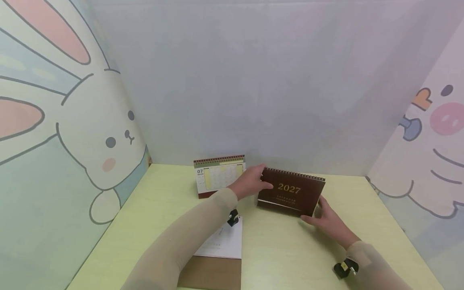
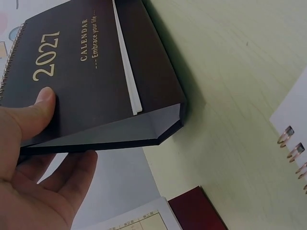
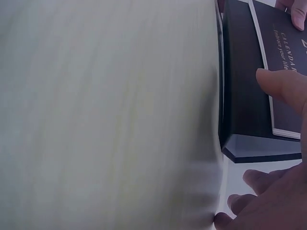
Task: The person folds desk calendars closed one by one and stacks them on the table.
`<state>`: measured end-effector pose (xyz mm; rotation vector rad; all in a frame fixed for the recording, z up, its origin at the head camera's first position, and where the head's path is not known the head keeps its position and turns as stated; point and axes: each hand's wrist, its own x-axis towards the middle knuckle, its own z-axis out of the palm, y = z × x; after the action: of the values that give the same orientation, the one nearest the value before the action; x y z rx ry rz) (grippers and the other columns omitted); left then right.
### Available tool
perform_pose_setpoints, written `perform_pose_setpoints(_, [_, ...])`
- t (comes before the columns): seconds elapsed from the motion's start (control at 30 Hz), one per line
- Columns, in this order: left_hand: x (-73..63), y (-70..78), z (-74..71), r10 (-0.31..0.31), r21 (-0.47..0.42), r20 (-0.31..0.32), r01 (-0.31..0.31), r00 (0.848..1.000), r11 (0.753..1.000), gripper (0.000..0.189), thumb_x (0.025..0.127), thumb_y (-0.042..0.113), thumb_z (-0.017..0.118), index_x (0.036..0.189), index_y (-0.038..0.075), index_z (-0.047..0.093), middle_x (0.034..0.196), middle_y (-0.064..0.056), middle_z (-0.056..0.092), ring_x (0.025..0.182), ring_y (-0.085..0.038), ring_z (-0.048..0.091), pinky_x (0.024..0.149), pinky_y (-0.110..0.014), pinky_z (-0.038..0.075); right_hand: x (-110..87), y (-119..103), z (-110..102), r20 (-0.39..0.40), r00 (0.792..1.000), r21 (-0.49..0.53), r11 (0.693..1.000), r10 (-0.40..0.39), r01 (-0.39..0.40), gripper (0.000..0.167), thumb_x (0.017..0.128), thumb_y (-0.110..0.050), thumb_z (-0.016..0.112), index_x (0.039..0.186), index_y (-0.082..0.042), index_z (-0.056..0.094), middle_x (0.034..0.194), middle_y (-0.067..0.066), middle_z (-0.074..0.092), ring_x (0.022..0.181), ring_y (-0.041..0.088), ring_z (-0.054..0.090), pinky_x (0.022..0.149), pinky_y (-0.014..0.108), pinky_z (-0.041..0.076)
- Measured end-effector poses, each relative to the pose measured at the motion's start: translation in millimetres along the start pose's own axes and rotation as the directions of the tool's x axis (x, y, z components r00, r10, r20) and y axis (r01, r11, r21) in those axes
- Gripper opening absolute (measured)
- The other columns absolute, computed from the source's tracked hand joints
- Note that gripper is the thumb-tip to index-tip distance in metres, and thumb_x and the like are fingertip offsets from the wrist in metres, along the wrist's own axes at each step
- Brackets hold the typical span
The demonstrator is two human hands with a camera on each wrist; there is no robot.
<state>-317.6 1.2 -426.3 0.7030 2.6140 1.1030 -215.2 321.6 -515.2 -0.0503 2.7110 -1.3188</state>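
Note:
A dark brown tent-shaped desk calendar [image 1: 286, 195] with gold "2027" lettering and a spiral-bound top edge stands tilted at the back of the table, right of centre. My left hand [image 1: 250, 182] holds its upper left side; in the left wrist view the thumb [image 2: 44, 103] lies on the cover and the fingers are behind the back panel. At the lower right corner, my right hand [image 1: 331, 223] grips the calendar with its thumb [image 3: 280, 84] on the front and fingers round behind. Whether the base fully touches the table, I cannot tell.
Left of it stands a white desk calendar [image 1: 219, 177] marked "07", partly behind my left hand. A white-paged calendar with a brown base [image 1: 214, 272] lies nearer, partly under my left forearm. A pale wall [image 1: 253, 88] rises behind the yellowish table [image 1: 279, 253].

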Motion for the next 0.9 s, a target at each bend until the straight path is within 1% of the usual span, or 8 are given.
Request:
perform_pose_setpoints(0.1, [0.8, 1.5, -1.8, 0.006, -0.009, -0.009, -0.006, 1.0, 1.0, 0.085, 0.115, 0.031, 0.081, 0.183, 0.003, 0.038, 0.188, -0.015, 0.049, 0.171, -0.036, 0.055, 0.14, -0.051, 0.05, 0.8, 1.5, 0.3, 0.002, 1.0, -0.002, 1.0, -0.01, 0.01, 0.126, 0.106, -0.038, 0.09, 0.189, -0.003, 0.002, 0.192, 0.043, 0.01, 0.178, 0.071, 0.009, 0.139, 0.091, 0.015])
perform_pose_setpoints(0.2, [0.6, 3.8, -3.4, 0.004, -0.015, -0.013, -0.004, 1.0, 1.0, 0.087, 0.115, 0.031, 0.081, 0.184, 0.003, 0.037, 0.19, -0.015, 0.046, 0.172, -0.036, 0.054, 0.141, -0.051, 0.048, 1.1, 2.3, -0.2, 0.003, 1.0, -0.01, 1.0, -0.018, 0.018, 0.12, 0.106, -0.037, 0.089, 0.187, 0.0, 0.008, 0.191, 0.043, 0.015, 0.177, 0.071, 0.012, 0.139, 0.09, 0.017])
perform_pose_setpoints(0.37, [0.7, 6.3, -4.8, 0.007, -0.011, -0.021, -0.007, 1.0, 1.0, 0.089, 0.115, 0.03, 0.082, 0.185, 0.003, 0.034, 0.192, -0.015, 0.041, 0.178, -0.035, 0.045, 0.146, -0.05, 0.042, 3.3, 4.9, -2.8, -0.014, 0.999, -0.02, 0.999, -0.029, 0.029, 0.109, 0.108, -0.037, 0.088, 0.184, 0.003, 0.02, 0.189, 0.042, 0.024, 0.176, 0.07, 0.018, 0.139, 0.089, 0.02])
perform_pose_setpoints(0.5, [1.6, 7.9, -5.7, 0.005, -0.013, -0.038, -0.006, 0.999, 1.0, 0.091, 0.115, 0.03, 0.082, 0.186, 0.003, 0.032, 0.194, -0.014, 0.037, 0.181, -0.035, 0.039, 0.148, -0.05, 0.038, 6.2, 7.6, -5.6, -0.039, 0.999, -0.032, 0.999, -0.03, 0.029, 0.101, 0.11, -0.038, 0.086, 0.182, 0.003, 0.028, 0.188, 0.04, 0.029, 0.176, 0.068, 0.022, 0.14, 0.087, 0.023])
perform_pose_setpoints(0.7, [2.6, 10.1, -6.4, -0.007, -0.022, -0.055, 0.005, 0.998, 1.0, 0.09, 0.115, 0.03, 0.082, 0.186, 0.006, 0.033, 0.195, -0.012, 0.037, 0.182, -0.033, 0.037, 0.148, -0.05, 0.037, 7.3, 6.0, -7.4, -0.067, 0.997, -0.09, 0.996, -0.029, 0.023, 0.083, 0.114, -0.04, 0.081, 0.175, 0.004, 0.044, 0.182, 0.042, 0.041, 0.171, 0.069, 0.036, 0.138, 0.084, 0.033])
perform_pose_setpoints(0.9, [1.4, 12.8, -7.2, -0.011, -0.029, -0.068, 0.009, 0.998, 1.0, 0.088, 0.115, 0.03, 0.082, 0.185, 0.005, 0.035, 0.194, -0.013, 0.038, 0.182, -0.034, 0.038, 0.148, -0.051, 0.038, 6.5, 0.5, -8.0, -0.098, 0.995, -0.135, 0.991, -0.035, 0.021, 0.07, 0.117, -0.042, 0.077, 0.167, 0.003, 0.057, 0.173, 0.042, 0.053, 0.165, 0.067, 0.048, 0.134, 0.083, 0.04])
